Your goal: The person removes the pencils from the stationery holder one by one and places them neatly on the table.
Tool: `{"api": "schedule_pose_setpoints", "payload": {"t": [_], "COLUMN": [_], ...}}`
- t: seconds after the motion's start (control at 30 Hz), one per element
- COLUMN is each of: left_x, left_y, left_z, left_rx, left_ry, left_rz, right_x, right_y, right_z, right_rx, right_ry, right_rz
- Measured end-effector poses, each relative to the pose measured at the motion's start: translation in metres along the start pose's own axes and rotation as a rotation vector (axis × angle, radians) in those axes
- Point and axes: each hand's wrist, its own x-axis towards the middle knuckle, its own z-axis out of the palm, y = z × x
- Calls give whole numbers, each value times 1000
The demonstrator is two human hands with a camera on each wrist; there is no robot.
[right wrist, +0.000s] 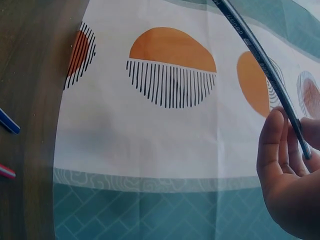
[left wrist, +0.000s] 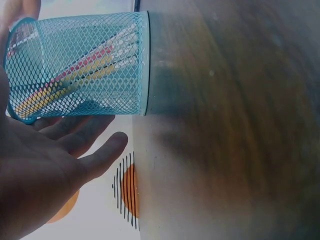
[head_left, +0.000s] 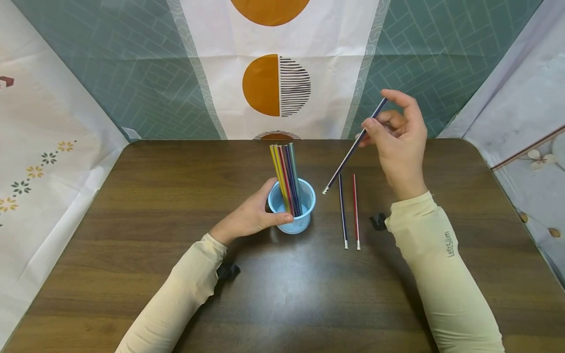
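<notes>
A light blue mesh pencil cup [head_left: 300,226] stands on the table with several pencils [head_left: 286,171] leaning in it, yellow, red, dark blue and green among them. My left hand [head_left: 249,215] holds the cup at its left side, thumb over the front rim; in the left wrist view its fingers lie along the mesh [left wrist: 100,70]. Between thumb and fingers, my right hand [head_left: 403,142] pinches a dark blue pencil [head_left: 353,149] above the table, slanted with its metal-tipped end down toward the cup. A blue pencil [head_left: 343,211] and a red pencil [head_left: 355,211] lie side by side right of the cup.
The brown wooden table [head_left: 132,255] ends at a patterned cloth backdrop [head_left: 212,29]. White floral sheets [head_left: 39,147] hang at both sides. Dark straps [head_left: 228,271] show by both wrists.
</notes>
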Motion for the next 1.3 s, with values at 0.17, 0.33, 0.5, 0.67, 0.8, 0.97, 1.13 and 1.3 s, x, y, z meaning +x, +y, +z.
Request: {"api": "schedule_pose_setpoints", "payload": {"t": [0.17,0.33,0.5,0.67,0.8,0.97,1.13,1.3], "left_x": [1,0,-1,0,0,1,1,1], "left_y": [-1,0,1,1,1,0,0,1], "left_z": [0,0,0,0,0,1,1,1], "left_rx": [-4,-5,0,2,-7,-13,-23,-6], "left_ry": [2,7,5,11,9,4,0,3], "left_rz": [15,11,-6,-6,-1,12,19,7], "right_x": [2,3,5,7,9,10,11,11], "right_y": [-2,-4,-5,-6,-3,2,10,26], "right_z": [-6,-13,-21,-28,-34,-42,-51,-67], "right_rx": [24,10,102,176,221,252,165,-37], "right_ry": [-36,-74,-85,-86,-81,-79,-70,-61], "right_rz": [29,58,139,208,246,281,320,377]}}
